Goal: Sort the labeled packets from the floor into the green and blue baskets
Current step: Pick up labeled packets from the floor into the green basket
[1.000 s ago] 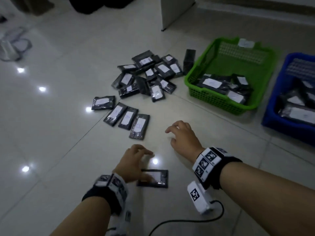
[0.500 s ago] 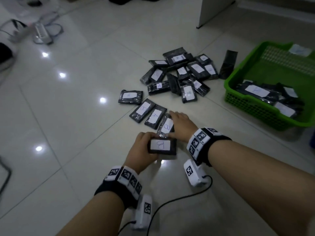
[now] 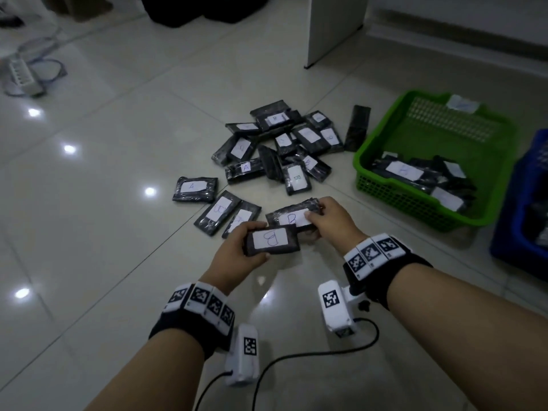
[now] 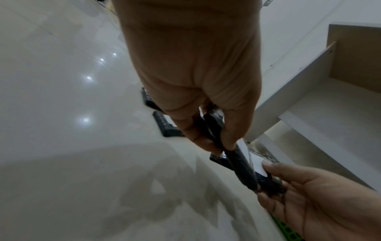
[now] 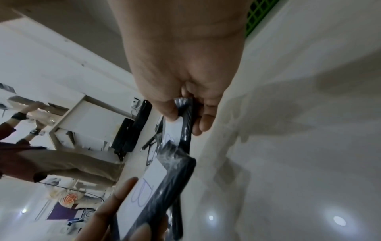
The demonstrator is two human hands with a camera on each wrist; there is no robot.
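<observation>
My left hand (image 3: 237, 253) grips a black packet (image 3: 271, 241) whose white label reads B, held above the floor. My right hand (image 3: 329, 222) pinches a second B packet (image 3: 292, 218) just behind it, and the two packets overlap. In the left wrist view my left hand (image 4: 208, 140) holds its packet (image 4: 239, 164) edge-on. In the right wrist view my right hand (image 5: 185, 117) clamps its packet (image 5: 186, 128). A pile of several labeled packets (image 3: 281, 143) lies on the floor beyond. The green basket (image 3: 394, 185) and the blue basket (image 3: 504, 232) stand at the right, both holding packets.
Three more packets (image 3: 219, 212) lie in a row left of my hands. A white cabinet leg (image 3: 332, 28) stands behind the pile. A power strip with cables (image 3: 23, 75) lies at far left. Another person (image 5: 41, 159) shows in the right wrist view.
My right hand lifted a B packet off the floor row and raised it beside the left hand's packet. The left hand picked up its packet a second ago and keeps holding it.
</observation>
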